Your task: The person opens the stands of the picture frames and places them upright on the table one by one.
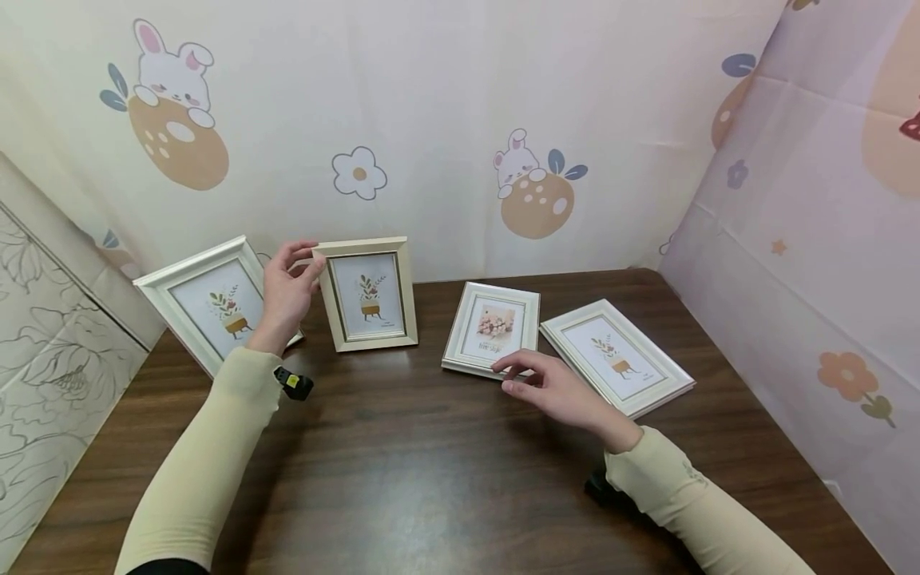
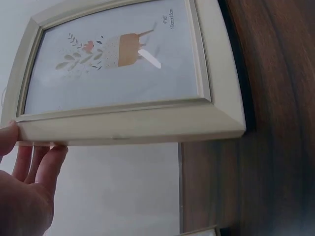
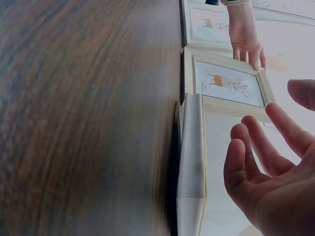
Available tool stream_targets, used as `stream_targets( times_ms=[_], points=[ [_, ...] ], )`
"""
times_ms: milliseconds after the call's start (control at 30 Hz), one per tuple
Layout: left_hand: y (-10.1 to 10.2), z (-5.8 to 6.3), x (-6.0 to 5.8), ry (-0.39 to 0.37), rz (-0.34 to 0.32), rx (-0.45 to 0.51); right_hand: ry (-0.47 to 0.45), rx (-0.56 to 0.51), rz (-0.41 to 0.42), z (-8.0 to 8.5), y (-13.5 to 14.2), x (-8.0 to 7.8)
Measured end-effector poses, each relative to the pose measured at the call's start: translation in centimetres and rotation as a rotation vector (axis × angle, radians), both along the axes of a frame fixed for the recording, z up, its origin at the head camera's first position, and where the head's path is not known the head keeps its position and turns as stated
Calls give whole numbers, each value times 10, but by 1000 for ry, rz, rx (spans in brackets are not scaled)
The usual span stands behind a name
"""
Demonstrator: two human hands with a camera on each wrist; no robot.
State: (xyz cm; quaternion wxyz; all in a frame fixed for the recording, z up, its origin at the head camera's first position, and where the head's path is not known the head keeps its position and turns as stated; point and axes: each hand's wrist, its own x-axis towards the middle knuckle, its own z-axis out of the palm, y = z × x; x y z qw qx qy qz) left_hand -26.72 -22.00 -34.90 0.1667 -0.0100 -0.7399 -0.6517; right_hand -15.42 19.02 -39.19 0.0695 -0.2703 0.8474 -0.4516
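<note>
One white frame (image 1: 212, 299) is standing aslant by the far left corner of the worktop (image 1: 417, 463), its right side partly covered by the left hand (image 1: 287, 291). Next, near the far edge, a cream frame (image 1: 369, 295) is standing upright; the left hand is pinching its upper left corner, thumb on the front, fingers behind. We are judging the step in hand to be settling this frame on its base. For that we are favouring a light pinch and a slow turn, since a push at one top corner could be tipping it; we are wanting the bottom edge flat on the wood and fingertips off the glazing. Right of centre, a white frame with a flower photo (image 1: 492, 327) is lying face up; above its near edge the right hand (image 1: 557, 391) is hovering, fingers apart, loosely bent, holding nothing. Toward the right edge, a larger white frame (image 1: 618, 357) is lying face up, just beside; whether these two are touching, we are failing to tell.
</note>
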Motion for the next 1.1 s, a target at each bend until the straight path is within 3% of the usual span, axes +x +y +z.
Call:
stream_targets(
  times_ms=[233,433,767,1000,1100],
  points=[
    [-3,-3,3,-4,-45,-41,7,1,-9,1,3,-1],
    [-7,-8,6,-6,-40,-22,13,-5,-23,3,7,-2],
    [-8,-11,27,-39,-27,-102,15,-3,-73,12,16,-4],
    [-6,-12,40,-97,26,-215,84,40,-149,29,34,-14],
    [-6,-12,45,-119,13,-230,98,72,-177,37,40,-20]
  ],
)
